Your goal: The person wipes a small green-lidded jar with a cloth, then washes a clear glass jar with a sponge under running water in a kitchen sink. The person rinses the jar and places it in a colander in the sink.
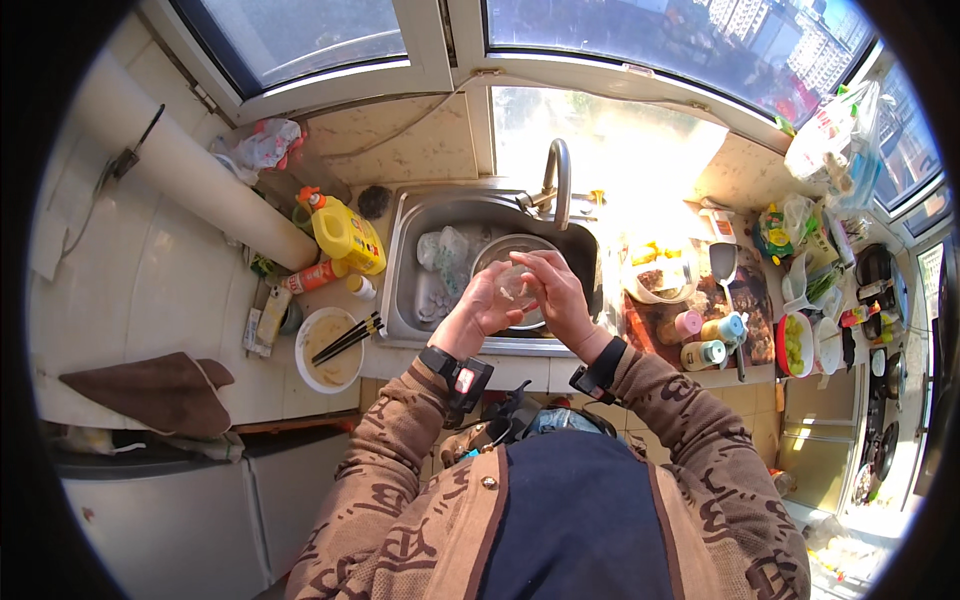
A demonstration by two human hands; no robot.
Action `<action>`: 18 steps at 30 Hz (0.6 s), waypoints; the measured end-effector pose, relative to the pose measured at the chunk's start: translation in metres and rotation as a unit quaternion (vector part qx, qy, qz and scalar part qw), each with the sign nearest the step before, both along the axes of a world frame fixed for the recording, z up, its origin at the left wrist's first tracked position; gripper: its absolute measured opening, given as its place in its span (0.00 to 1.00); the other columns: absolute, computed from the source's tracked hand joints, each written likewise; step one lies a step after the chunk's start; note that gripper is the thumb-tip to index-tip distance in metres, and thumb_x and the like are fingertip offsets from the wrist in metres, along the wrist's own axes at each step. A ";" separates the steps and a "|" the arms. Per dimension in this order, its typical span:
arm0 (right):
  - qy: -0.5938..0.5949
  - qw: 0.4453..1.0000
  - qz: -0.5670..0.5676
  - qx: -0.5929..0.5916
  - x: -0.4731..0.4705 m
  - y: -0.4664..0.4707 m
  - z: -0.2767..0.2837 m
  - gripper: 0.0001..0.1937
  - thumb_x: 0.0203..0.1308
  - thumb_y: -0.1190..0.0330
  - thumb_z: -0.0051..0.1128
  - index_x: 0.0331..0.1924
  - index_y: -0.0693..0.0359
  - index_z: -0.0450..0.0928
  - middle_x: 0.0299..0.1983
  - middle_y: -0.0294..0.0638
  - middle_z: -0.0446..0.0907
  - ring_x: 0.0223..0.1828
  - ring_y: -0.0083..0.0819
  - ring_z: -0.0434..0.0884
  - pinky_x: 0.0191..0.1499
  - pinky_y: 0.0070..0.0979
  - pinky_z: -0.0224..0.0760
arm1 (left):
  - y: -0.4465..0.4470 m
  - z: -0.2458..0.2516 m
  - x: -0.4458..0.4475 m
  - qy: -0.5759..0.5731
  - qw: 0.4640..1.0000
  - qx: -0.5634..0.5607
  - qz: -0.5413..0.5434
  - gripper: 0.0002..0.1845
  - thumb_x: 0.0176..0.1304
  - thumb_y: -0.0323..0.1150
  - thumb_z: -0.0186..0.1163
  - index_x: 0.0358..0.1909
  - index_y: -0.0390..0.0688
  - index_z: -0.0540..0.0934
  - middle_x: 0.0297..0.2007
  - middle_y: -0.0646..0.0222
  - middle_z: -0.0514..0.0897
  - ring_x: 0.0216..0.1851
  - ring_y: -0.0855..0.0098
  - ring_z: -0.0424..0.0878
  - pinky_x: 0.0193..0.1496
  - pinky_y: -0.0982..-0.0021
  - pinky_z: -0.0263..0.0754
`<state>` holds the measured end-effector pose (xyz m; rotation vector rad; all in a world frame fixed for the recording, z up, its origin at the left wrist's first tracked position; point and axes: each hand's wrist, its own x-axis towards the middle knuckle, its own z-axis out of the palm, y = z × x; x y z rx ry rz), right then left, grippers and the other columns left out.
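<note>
My left hand (pixel 480 304) and my right hand (pixel 553 291) are raised over a stainless steel sink (pixel 403 225), close together. Between them is a small clear, glassy-looking thing (pixel 513 285); its exact kind cannot be told. The fingers of both hands curve around it. Below them a round metal bowl (pixel 517 243) stands in the sink, partly hidden by the hands. Left of this bowl lie clear plastic bags (pixel 452 251). The faucet (pixel 561 180) arches over the back right of the sink.
Left of the sink stand a white bowl (pixel 304 352) with black chopsticks (pixel 346 339) across it, a yellow jug (pixel 346 236) and an orange-red bottle (pixel 309 277). To the right are a food container (pixel 660 294), a metal spatula (pixel 724 262), capped jars (pixel 703 355) and a bowl of green grapes (pixel 795 345).
</note>
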<state>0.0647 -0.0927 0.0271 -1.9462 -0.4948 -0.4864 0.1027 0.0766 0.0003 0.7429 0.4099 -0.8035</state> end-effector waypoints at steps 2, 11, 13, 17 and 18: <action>-0.083 0.996 0.000 -0.039 0.004 -0.002 0.000 0.13 0.80 0.69 0.52 0.61 0.59 0.82 0.46 0.43 0.85 0.34 0.29 0.86 0.41 0.26 0.79 | 0.000 0.000 -0.003 -0.010 1.000 -0.008 0.000 0.18 0.74 0.53 0.57 0.50 0.51 0.81 0.40 0.73 0.85 0.41 0.67 0.85 0.37 0.65 0.75; 0.068 0.992 -0.043 0.098 0.001 0.020 0.012 0.11 0.81 0.68 0.53 0.55 0.63 0.84 0.38 0.37 0.85 0.37 0.21 0.83 0.43 0.21 0.77 | -0.006 0.003 -0.005 -0.138 0.981 0.080 0.109 0.15 0.75 0.51 0.57 0.52 0.53 0.79 0.39 0.73 0.82 0.34 0.73 0.80 0.29 0.68 0.74; -0.154 0.984 -0.001 -0.094 0.003 0.012 0.019 0.10 0.79 0.70 0.54 0.54 0.63 0.85 0.38 0.40 0.85 0.41 0.27 0.84 0.46 0.24 0.78 | 0.007 0.008 0.001 -0.018 1.000 0.024 0.004 0.18 0.75 0.53 0.56 0.52 0.52 0.79 0.39 0.73 0.84 0.34 0.69 0.83 0.28 0.68 0.72; 0.059 0.995 -0.040 0.065 0.006 0.011 0.016 0.11 0.80 0.68 0.52 0.54 0.63 0.84 0.36 0.40 0.85 0.41 0.26 0.84 0.46 0.24 0.78 | -0.008 0.014 -0.007 -0.144 0.974 0.144 0.094 0.17 0.77 0.54 0.56 0.51 0.53 0.80 0.39 0.74 0.84 0.34 0.72 0.82 0.27 0.70 0.74; 0.266 0.932 -0.026 0.245 0.008 0.015 0.013 0.13 0.83 0.65 0.50 0.55 0.63 0.83 0.34 0.34 0.85 0.34 0.18 0.81 0.41 0.19 0.75 | -0.016 0.014 -0.010 -0.205 0.950 0.196 0.129 0.17 0.77 0.54 0.57 0.52 0.53 0.80 0.38 0.74 0.83 0.34 0.73 0.81 0.28 0.70 0.74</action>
